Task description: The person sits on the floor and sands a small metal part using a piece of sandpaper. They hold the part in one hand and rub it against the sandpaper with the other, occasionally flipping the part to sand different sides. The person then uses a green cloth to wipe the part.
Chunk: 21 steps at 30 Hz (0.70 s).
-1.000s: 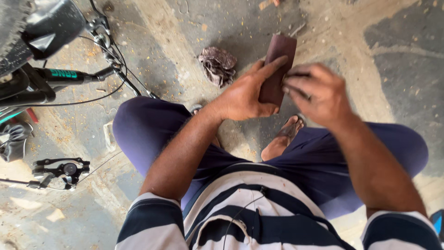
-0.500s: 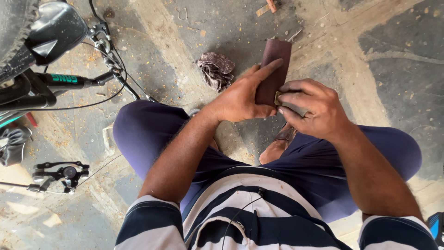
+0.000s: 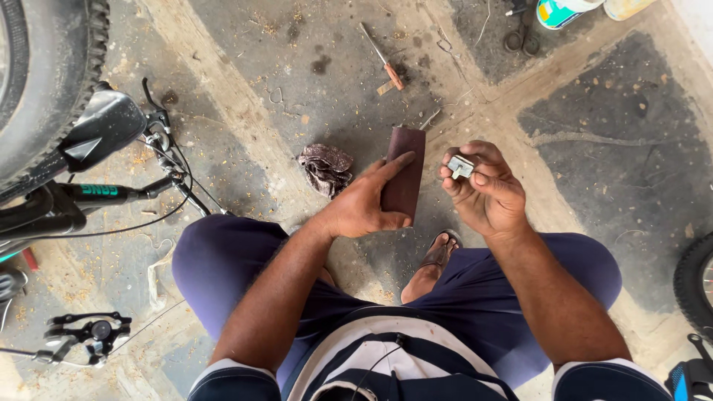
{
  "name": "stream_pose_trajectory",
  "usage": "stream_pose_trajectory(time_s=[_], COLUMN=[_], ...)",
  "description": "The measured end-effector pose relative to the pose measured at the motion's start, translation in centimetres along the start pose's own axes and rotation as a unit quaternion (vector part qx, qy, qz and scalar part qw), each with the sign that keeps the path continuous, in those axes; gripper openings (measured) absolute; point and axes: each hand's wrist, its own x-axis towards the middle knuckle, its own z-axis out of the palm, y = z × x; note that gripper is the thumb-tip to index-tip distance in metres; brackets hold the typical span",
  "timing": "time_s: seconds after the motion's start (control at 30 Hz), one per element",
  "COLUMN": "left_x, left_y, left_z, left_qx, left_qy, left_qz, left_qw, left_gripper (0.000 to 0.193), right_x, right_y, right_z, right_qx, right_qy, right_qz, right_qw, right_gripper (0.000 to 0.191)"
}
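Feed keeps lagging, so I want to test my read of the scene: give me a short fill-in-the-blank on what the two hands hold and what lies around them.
1. The left hand holds a dark brown rectangular strip of ____.
2. The right hand pinches a small grey metal block between thumb and ____.
3. A crumpled brown rag lies on the concrete floor, to the ____ of the strip in the picture.
4. A screwdriver with an orange-brown handle lies on the floor ____ the strip in the picture.

Missing words: sandpaper; fingers; left; above
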Motion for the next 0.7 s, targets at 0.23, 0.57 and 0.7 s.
stream_pose_trajectory(time_s=[0.23,0.57,0.7], left_x=[-0.1,-0.5,-0.8], left_y=[-0.2,-0.5,-1.5], left_z=[0.1,0.1,0.6], left_qx=[-0.003,-0.021,-0.026], left_qy=[-0.007,0.004,-0.010], left_qz=[-0.017,0.013,0.012], left_qw=[1.000,1.000,1.000], left_gripper=[0.111,0.110,0.111], right_x=[-0.3,0.1,0.5], right_y=[0.1,0.1,1.1], right_z=[-0.7,2.8,4.7], right_qx=[-0.020,-0.551,-0.780], right_qy=[-0.015,-0.033,-0.116], right_qz=[0.005,-0.042,-0.123], right_qw=[1.000,0.833,0.603], right_gripper=[0.032,0.028,0.027])
